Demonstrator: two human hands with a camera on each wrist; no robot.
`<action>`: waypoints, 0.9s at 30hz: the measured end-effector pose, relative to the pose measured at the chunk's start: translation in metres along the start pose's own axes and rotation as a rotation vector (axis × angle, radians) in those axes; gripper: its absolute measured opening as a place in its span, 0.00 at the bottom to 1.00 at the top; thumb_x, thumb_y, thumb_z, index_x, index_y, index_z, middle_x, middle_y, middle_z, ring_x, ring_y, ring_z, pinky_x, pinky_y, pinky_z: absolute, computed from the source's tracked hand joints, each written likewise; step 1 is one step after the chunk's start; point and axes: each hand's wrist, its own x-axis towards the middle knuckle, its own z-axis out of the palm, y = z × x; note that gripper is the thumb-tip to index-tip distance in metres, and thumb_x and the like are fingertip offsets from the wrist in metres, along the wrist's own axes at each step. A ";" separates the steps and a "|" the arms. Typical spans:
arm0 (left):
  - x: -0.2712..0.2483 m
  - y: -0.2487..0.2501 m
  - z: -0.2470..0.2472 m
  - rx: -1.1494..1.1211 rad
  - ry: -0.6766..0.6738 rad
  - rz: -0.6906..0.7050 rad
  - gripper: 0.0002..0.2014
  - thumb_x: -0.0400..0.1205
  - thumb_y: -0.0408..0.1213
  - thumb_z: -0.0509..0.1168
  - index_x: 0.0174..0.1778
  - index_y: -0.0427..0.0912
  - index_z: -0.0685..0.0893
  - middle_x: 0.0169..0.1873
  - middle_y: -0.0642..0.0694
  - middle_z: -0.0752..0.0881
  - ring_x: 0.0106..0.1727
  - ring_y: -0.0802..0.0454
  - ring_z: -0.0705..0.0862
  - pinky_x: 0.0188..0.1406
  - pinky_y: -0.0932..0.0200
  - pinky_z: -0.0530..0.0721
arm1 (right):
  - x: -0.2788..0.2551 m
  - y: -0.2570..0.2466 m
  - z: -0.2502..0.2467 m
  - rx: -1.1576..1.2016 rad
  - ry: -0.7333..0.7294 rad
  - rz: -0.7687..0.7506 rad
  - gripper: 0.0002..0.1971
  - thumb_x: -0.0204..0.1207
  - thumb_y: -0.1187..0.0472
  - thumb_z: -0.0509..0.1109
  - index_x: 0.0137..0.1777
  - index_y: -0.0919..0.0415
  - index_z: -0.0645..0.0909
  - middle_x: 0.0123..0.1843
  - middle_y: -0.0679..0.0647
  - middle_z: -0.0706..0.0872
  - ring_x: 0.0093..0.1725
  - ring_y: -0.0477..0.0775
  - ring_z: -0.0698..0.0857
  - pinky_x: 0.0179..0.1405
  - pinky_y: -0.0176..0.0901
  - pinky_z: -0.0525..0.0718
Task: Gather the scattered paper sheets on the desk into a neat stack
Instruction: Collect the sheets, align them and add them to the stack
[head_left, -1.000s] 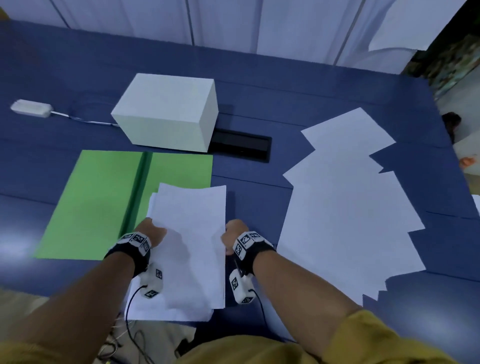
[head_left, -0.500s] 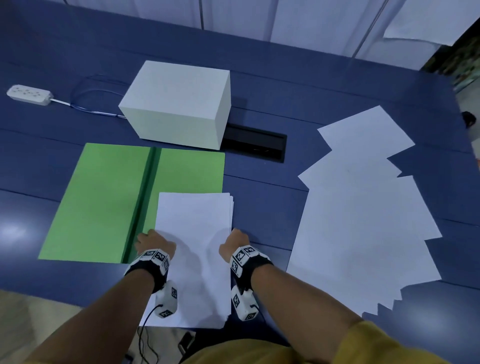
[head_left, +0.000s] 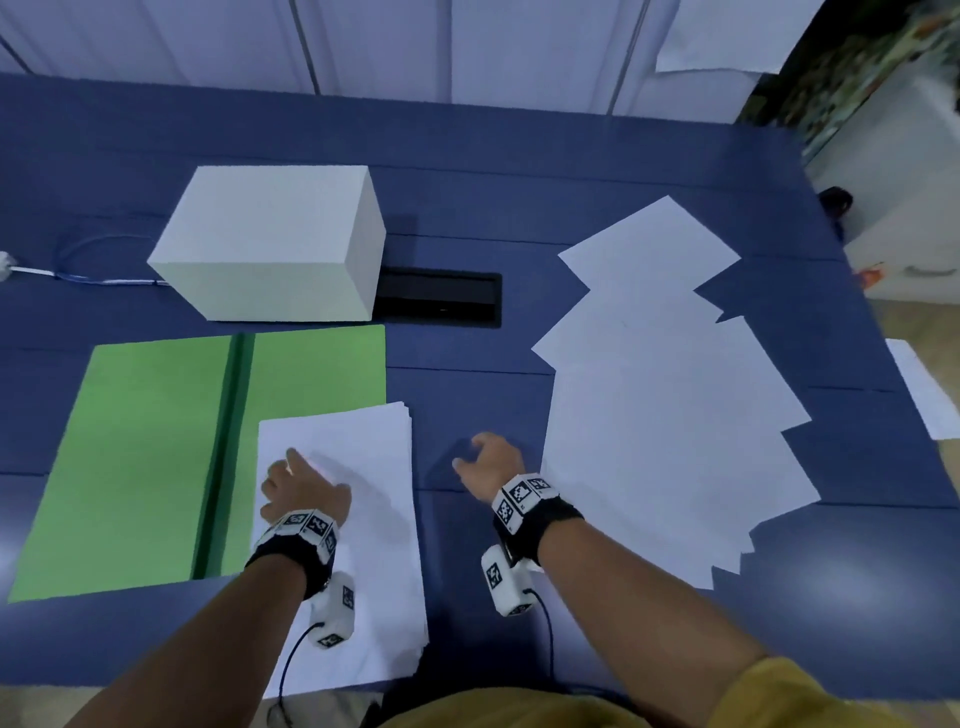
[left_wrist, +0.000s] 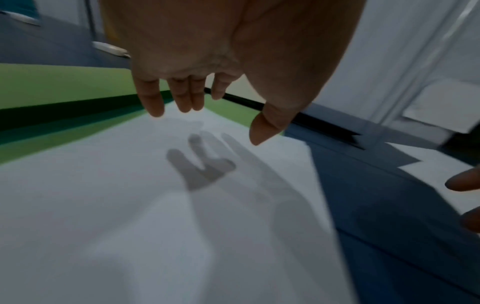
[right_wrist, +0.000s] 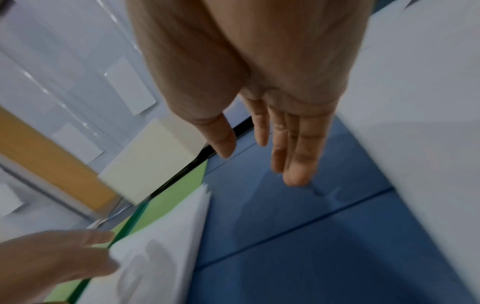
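Note:
A squared stack of white sheets (head_left: 363, 519) lies at the desk's front edge, partly over a green folder (head_left: 156, 441). My left hand (head_left: 301, 488) hovers just above the stack's left side, fingers straight and apart, holding nothing; the left wrist view shows its shadow on the paper (left_wrist: 155, 205). My right hand (head_left: 488, 460) is over bare blue desk between the stack and a spread of scattered white sheets (head_left: 665, 415) on the right, fingers relaxed and empty. The right wrist view shows the stack's corner (right_wrist: 182, 216) and the scattered sheets (right_wrist: 428, 102).
A white box (head_left: 270, 239) stands behind the folder, with a black cable slot (head_left: 441, 296) beside it. A white cable (head_left: 78, 275) runs off the left edge. One more sheet (head_left: 924, 389) lies at the desk's far right edge.
Both hands have let go of the stack, which now lies flat on the desk. The right hand has moved right, off the paper, toward the scattered sheets; the left has opened above the stack.

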 end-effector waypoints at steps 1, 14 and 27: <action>-0.006 0.015 0.000 -0.005 0.001 0.064 0.43 0.79 0.45 0.68 0.84 0.41 0.52 0.81 0.39 0.58 0.80 0.38 0.61 0.72 0.38 0.70 | 0.003 0.014 -0.019 0.014 0.067 0.003 0.25 0.78 0.53 0.71 0.74 0.60 0.74 0.67 0.56 0.83 0.65 0.56 0.83 0.59 0.38 0.77; -0.111 0.209 0.078 -0.134 -0.437 0.401 0.36 0.79 0.45 0.71 0.81 0.38 0.66 0.76 0.40 0.73 0.72 0.41 0.77 0.66 0.53 0.77 | 0.012 0.254 -0.231 -0.246 0.429 0.430 0.33 0.75 0.42 0.70 0.75 0.56 0.64 0.70 0.60 0.68 0.69 0.64 0.73 0.64 0.58 0.76; -0.174 0.283 0.135 -0.112 -0.453 0.137 0.28 0.78 0.52 0.72 0.68 0.39 0.76 0.46 0.43 0.84 0.40 0.47 0.77 0.46 0.56 0.75 | 0.033 0.320 -0.270 -0.312 0.387 0.447 0.51 0.63 0.33 0.78 0.78 0.60 0.59 0.75 0.59 0.65 0.74 0.64 0.67 0.66 0.58 0.76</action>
